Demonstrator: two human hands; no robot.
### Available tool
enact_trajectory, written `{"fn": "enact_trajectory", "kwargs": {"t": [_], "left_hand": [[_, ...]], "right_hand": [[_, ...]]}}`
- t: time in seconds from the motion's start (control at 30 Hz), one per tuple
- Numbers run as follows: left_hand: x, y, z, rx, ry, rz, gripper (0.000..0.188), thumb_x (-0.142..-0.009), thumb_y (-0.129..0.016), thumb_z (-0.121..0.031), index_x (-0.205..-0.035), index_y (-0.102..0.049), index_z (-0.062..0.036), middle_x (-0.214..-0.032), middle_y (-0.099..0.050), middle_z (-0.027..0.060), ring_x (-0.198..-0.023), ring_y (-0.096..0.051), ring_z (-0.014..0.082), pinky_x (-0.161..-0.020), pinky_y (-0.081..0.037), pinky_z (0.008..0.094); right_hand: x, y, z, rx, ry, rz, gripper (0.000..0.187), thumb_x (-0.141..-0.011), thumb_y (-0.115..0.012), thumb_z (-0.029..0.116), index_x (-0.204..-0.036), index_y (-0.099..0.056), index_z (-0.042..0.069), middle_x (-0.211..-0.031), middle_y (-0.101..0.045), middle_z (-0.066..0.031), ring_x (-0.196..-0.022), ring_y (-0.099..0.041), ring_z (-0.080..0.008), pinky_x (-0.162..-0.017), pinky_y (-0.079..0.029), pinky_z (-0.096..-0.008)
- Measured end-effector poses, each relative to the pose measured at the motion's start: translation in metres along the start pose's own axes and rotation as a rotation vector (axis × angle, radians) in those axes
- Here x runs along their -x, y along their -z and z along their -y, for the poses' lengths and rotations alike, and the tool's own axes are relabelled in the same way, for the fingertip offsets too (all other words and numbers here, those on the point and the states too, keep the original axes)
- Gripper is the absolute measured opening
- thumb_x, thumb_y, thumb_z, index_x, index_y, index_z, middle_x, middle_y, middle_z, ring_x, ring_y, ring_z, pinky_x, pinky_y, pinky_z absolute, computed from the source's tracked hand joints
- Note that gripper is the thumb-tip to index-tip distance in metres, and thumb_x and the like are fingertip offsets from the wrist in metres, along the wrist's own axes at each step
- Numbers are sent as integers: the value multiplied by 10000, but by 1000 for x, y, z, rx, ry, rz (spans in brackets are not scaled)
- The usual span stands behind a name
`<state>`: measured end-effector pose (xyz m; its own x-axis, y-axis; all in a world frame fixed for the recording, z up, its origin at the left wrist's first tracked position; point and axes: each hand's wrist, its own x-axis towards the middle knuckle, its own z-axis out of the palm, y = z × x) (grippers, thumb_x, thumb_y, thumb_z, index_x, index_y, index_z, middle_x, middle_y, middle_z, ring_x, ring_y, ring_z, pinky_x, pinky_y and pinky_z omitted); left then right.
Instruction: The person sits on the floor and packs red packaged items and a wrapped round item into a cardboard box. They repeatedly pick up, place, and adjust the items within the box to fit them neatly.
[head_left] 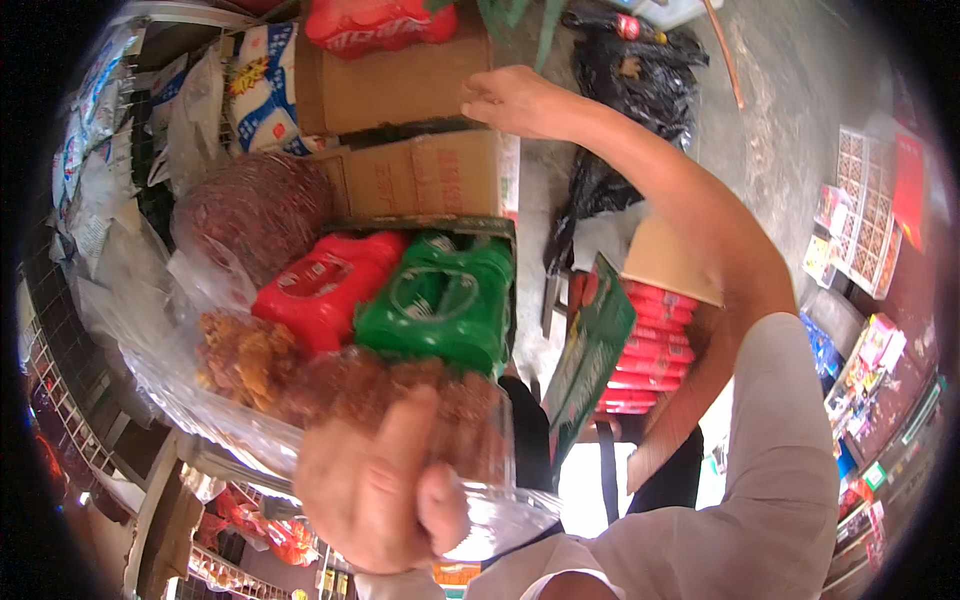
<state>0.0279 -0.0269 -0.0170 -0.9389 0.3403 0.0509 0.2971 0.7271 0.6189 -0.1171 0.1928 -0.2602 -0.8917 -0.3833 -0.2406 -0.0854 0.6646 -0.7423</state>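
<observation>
My left hand [378, 490], lower centre of the frame, is showing blurred; its fingers are curling inward over the edge of the clear plastic bag [505, 515], and I am judging it closed on that edge, though the fingertips are hiding underneath. The bag is lying across the lower centre, with brown lumps [440, 395] sitting inside it, just in front of the red bottle pack [325, 290] and the green bottle pack [435, 305]. My right hand [515, 100] is reaching across to the upper centre, fingers loosely bent beside the right edge of the cardboard box [395, 90]; I cannot tell whether they are touching or gripping it. Handling notes, judgement only: thin plastic is probably slipping and stretching easily, so gathering a thick fold is serving better than pinching a single layer. Bracing the left wrist is probably steadying the load while the right arm is working at full stretch. For the cardboard, hooking several fingers behind the edge is likely sparing it from creasing. Pulling evenly is mattering too, since the packs are standing close behind the lumps.
</observation>
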Motion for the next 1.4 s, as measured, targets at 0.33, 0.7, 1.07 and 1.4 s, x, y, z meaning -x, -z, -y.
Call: {"fn": "enact_trajectory", "kwargs": {"t": [0.33,0.7,1.07,1.4], "left_hand": [[3,-11,-7,29,76,-253,359,-936,-421,-223,-933,-640,62,-582,-419,-32,-533,-329,53,-490,-239,219],[-6,4,27,-83,-226,-191,317,-926,-482,-267,-971,-671,-17,-643,-453,-50,-569,-357,37,-515,-272,198],[-79,-4,71,-269,-202,-77,474,-873,-397,-456,-923,-680,-79,-892,-651,181,-857,-618,355,-791,-461,391],[48,-15,-65,-429,-720,-300,291,-808,-568,-328,-976,-617,-95,-881,-643,128,-812,-624,316,-714,-497,407]], "right_hand": [[212,61,-16,-725,-337,-232,215,-880,-556,93,-1071,-560,-5,-859,-592,-49,-703,-576,-128,-669,-501,-252],[351,53,45,-506,-288,-391,211,-864,-536,55,-1049,-557,-45,-837,-583,-27,-724,-533,-78,-649,-468,-232],[582,-53,190,-250,-450,-523,238,-897,-510,100,-1101,-556,-13,-819,-599,-44,-690,-558,-88,-647,-465,-239],[703,-217,251,-343,-615,-762,164,-823,-565,56,-975,-594,2,-777,-618,-137,-615,-594,-196,-578,-482,-297]]}}
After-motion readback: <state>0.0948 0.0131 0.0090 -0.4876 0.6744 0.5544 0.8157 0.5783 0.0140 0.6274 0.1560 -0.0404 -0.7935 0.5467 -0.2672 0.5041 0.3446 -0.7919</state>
